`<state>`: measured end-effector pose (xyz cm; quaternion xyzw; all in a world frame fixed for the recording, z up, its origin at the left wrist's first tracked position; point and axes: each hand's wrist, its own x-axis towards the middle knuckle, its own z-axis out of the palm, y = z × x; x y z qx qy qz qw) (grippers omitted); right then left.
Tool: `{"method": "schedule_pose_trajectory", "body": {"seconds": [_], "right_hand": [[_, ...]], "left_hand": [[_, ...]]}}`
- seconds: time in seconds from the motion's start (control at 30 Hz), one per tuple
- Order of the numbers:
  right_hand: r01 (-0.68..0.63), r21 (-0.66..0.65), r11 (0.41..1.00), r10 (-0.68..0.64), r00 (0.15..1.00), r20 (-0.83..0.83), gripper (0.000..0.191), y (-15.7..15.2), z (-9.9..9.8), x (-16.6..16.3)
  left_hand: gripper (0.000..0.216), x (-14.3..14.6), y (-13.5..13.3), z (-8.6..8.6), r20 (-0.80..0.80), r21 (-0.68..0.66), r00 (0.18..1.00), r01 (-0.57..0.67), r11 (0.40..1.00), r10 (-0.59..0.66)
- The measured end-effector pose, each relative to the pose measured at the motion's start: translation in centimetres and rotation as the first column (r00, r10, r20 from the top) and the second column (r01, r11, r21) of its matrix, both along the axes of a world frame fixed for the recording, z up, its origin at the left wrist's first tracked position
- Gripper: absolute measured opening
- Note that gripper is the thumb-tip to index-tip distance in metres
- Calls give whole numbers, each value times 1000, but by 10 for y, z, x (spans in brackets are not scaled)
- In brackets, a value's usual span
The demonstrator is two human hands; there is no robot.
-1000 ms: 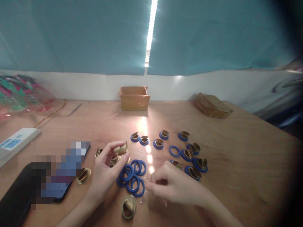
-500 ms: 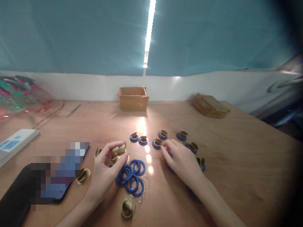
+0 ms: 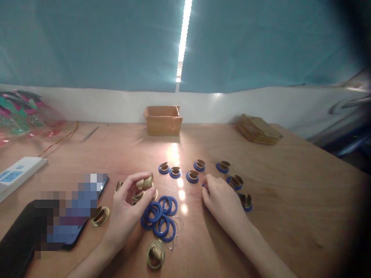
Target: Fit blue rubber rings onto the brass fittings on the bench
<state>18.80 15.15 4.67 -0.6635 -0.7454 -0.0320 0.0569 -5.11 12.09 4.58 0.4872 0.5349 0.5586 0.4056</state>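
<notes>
Brass fitting (image 3: 145, 182) in left hand (image 3: 126, 212), unmarked.

Counts around our two hands

We counted six ring-seated brass fittings (image 3: 193, 176) beyond our right hand (image 3: 223, 202), one brass fitting (image 3: 145, 182) pinched in our left hand (image 3: 127, 208), two bare ones nearer us, about five loose blue rings (image 3: 160, 216) between, and two cardboard boxes (image 3: 164, 120) far ahead.

An open cardboard box (image 3: 163, 120) is seen at the table's (image 3: 290, 181) far edge, upper centre. A flattened brown package (image 3: 257, 129) lies upper right. A white power strip (image 3: 17, 175) sits at left, below a colourful plastic bag (image 3: 23, 114).
</notes>
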Motion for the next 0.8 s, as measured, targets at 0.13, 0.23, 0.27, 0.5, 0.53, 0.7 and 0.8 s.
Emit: {"method": "schedule_pose_trajectory", "body": {"seconds": [0.13, 0.23, 0.27, 0.5, 0.53, 0.7, 0.8], "right_hand": [[-95, 44, 995, 95, 995, -9, 18, -11, 0, -15], [-294, 184, 938, 321, 937, -141, 16, -23, 0, -29], [-382, 231, 895, 427, 883, -193, 17, -27, 1, -33], [-705, 325, 630, 776, 558, -292, 27, -47, 1, -52], [-719, 308, 622, 782, 553, -287, 28, -48, 0, -52], [-740, 252, 624, 778, 558, -290, 29, -45, -5, -53], [-693, 298, 657, 748, 549, -372, 27, -46, -5, -52]], "left_hand": [[32, -2, 2, 1, -1, 3, 1000, -21, 1000, 21], [31, -3, 3, 1, -14, -5, 1000, -28, 1000, 28], [31, -3, 3, 1, -18, -8, 999, -28, 1000, 28], [28, -2, 2, 4, -74, -11, 996, -47, 999, 46], [27, -2, 2, 5, -79, -10, 995, -57, 998, 56], [24, -3, 1, 8, -87, 15, 994, -68, 998, 69], [24, -5, 0, 8, -87, 8, 994, -72, 997, 72]]}}
